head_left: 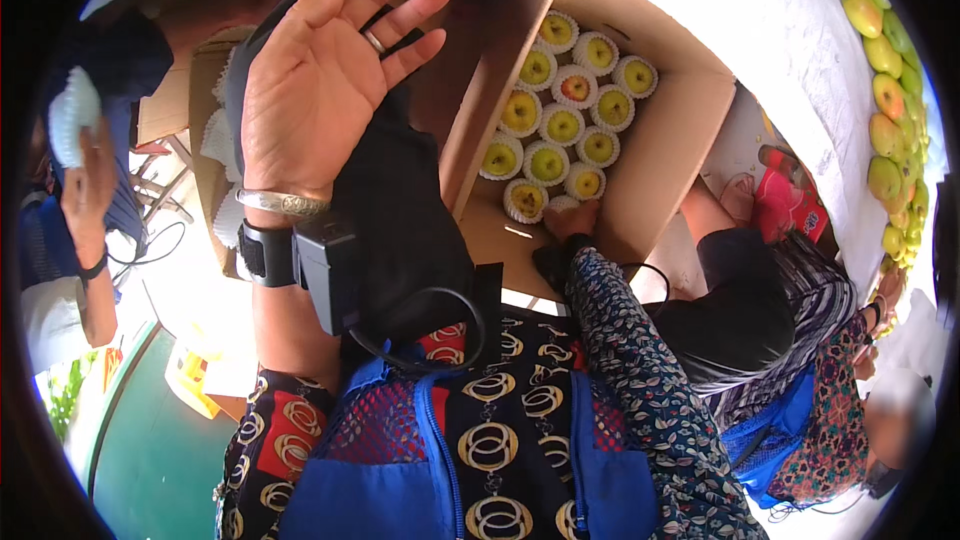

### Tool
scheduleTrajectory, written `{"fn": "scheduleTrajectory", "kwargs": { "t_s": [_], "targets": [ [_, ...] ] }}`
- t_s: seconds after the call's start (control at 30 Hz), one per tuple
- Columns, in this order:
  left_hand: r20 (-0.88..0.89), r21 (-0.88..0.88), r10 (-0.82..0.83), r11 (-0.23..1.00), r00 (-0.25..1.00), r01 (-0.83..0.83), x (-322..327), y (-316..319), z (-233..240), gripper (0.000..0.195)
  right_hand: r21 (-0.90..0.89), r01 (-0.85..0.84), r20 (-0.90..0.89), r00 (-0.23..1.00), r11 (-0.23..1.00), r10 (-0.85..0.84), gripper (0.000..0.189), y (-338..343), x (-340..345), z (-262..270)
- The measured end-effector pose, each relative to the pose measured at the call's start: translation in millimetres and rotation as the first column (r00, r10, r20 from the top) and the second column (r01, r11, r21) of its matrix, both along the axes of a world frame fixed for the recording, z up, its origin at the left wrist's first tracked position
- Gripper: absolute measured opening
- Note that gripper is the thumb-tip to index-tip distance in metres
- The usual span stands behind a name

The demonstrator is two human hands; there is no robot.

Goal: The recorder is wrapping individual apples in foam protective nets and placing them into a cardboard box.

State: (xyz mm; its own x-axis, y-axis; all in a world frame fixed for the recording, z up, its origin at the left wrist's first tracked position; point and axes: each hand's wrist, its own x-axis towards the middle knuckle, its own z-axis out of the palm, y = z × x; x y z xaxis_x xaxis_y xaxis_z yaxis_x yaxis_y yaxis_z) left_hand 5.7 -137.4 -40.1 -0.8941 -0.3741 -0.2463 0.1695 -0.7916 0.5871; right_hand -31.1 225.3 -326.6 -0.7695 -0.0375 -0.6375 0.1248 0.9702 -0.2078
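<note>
My left hand (322,82) is raised left of the cardboard box (660,142), palm up, fingers apart and nothing in it. It wears a ring, a metal bracelet and a black wrist device (326,270). Inside the box, yellow-green apples (562,124) in white foam net sleeves stand in rows; one apple (575,88) is redder. My right hand (574,221), below a patterned sleeve, reaches into the near end of the box. It touches a foam-sleeved fruit (561,202) there; its fingertips are hidden, so its hold on it is unclear.
At left, another person's hand (86,187) holds white foam netting (75,116); a second carton (202,120) with foam nets is nearby. People sit at right by a red box (791,206). Mangoes (885,135) line a white cloth (795,67). A green surface (165,420) is lower left.
</note>
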Motion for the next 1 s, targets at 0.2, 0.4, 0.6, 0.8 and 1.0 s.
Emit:
{"fn": "scheduleTrajectory", "kwargs": {
  "t_s": [0.2, 0.4, 0.6, 0.8, 1.0],
  "targets": [
    [0.153, -0.106, 0.050, 0.994, 0.987, -0.034, -6.9, 4.7, 5.5, 0.050, -0.064, 0.038, 0.016, 0.999, 0.997, -0.037, 0.080, 11.2, 1.9, -9.1],
    [0.232, -0.156, 0.106, 0.985, 0.967, -0.071, -12.7, 8.8, 4.0, 0.041, 0.036, 0.054, 0.103, 0.993, 0.998, -0.058, 0.080, -3.1, -2.1, 12.7],
    [0.214, -0.135, 0.043, 0.991, 0.976, -0.014, -12.1, 6.1, 0.8, 0.040, 0.079, 0.088, 0.043, 0.995, 0.993, -0.092, 0.080, -9.0, 5.3, 4.1],
    [0.212, -0.114, 0.010, 0.993, 0.977, 0.015, -10.5, 7.0, -0.6, 0.042, -0.097, 0.173, 0.073, 0.983, 0.980, -0.167, 0.078, 2.3, 9.7, -5.4],
    [0.227, -0.154, 0.044, 0.988, 0.973, -0.009, -14.1, 9.4, -4.3, 0.038, -0.206, 0.215, 0.174, 0.968, 0.955, -0.181, 0.074, 20.4, 1.1, -21.6]
  ]
}}
